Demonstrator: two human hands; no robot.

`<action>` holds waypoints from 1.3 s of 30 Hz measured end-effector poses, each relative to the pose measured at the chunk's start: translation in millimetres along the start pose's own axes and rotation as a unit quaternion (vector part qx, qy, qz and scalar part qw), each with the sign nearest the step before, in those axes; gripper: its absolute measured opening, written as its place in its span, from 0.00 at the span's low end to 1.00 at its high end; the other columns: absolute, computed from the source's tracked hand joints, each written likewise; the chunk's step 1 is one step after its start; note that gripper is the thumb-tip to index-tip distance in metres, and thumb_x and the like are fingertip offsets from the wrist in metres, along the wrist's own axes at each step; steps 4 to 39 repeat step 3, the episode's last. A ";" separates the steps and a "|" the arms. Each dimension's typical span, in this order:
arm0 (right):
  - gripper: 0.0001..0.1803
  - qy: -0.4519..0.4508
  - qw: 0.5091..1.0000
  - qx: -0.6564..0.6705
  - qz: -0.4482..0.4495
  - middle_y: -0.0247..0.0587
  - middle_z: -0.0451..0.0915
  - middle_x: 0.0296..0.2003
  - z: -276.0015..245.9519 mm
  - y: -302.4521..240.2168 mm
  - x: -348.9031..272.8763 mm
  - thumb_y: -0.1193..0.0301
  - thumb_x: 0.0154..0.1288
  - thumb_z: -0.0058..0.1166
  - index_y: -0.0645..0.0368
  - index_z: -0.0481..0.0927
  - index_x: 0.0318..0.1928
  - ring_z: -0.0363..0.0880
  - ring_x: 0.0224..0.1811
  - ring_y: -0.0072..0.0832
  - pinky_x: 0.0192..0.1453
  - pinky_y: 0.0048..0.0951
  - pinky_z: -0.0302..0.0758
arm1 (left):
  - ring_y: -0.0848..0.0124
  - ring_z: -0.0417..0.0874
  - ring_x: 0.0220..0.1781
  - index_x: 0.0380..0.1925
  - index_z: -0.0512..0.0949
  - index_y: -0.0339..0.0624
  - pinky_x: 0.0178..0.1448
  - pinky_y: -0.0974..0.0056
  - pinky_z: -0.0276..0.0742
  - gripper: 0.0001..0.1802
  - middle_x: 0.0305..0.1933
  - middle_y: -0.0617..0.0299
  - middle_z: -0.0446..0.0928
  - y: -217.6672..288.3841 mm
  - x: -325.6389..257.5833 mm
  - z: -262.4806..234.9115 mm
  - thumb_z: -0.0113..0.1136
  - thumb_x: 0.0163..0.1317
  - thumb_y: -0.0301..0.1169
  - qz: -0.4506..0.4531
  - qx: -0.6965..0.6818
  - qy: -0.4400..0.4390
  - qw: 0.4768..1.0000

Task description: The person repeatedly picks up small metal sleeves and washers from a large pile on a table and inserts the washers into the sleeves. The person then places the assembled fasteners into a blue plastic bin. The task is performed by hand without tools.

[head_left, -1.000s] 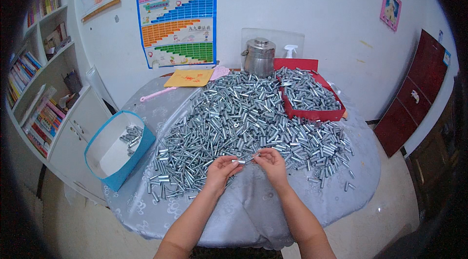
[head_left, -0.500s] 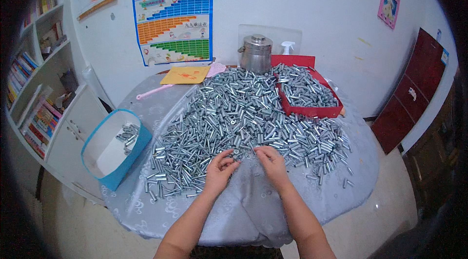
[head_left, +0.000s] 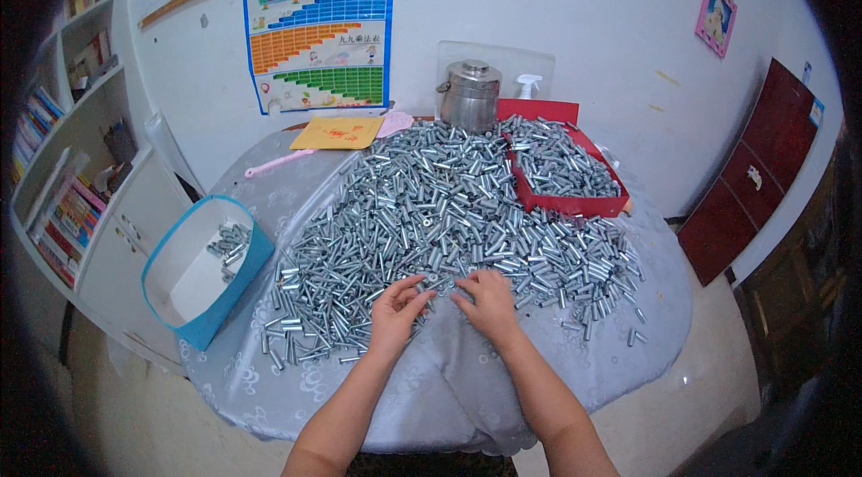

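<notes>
A wide heap of small silvery metal sleeves and pins covers the middle of the cloth-covered table. At its near edge my left hand has its fingers curled inward, thumb and forefinger drawn toward each other. My right hand faces it a short gap away, its fingers bent and pointing left. Small metal pieces show around both sets of fingertips. Whatever either hand grips is too small to make out against the heap.
A blue-rimmed white bin at the left holds some metal pieces. At the back right stands a red box full of them. Behind the heap are a steel pot, a yellow envelope and a pink fly swatter.
My right hand has shifted slightly left, and its fingers have turned more toward my left hand. My left hand has moved a little left. The whole view has tilted slightly.
</notes>
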State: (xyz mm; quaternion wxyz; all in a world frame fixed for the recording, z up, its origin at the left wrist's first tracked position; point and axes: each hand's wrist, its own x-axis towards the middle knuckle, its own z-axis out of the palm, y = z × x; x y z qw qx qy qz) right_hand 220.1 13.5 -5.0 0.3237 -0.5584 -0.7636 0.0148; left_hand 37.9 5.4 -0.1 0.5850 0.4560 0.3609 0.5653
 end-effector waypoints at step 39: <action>0.15 -0.021 1.000 0.007 0.003 0.38 0.74 0.34 0.9 -1.5 0.6 0.63 0.47 0.58 0.55 0.80 0.36 0.69 0.41 0.35 0.47 0.36 0.64 | 0.79 0.75 0.31 0.47 0.71 0.37 0.34 0.76 0.70 0.17 0.34 0.60 0.79 -2.1 0.2 -0.7 0.56 0.55 0.23 0.001 0.006 -0.002 1.000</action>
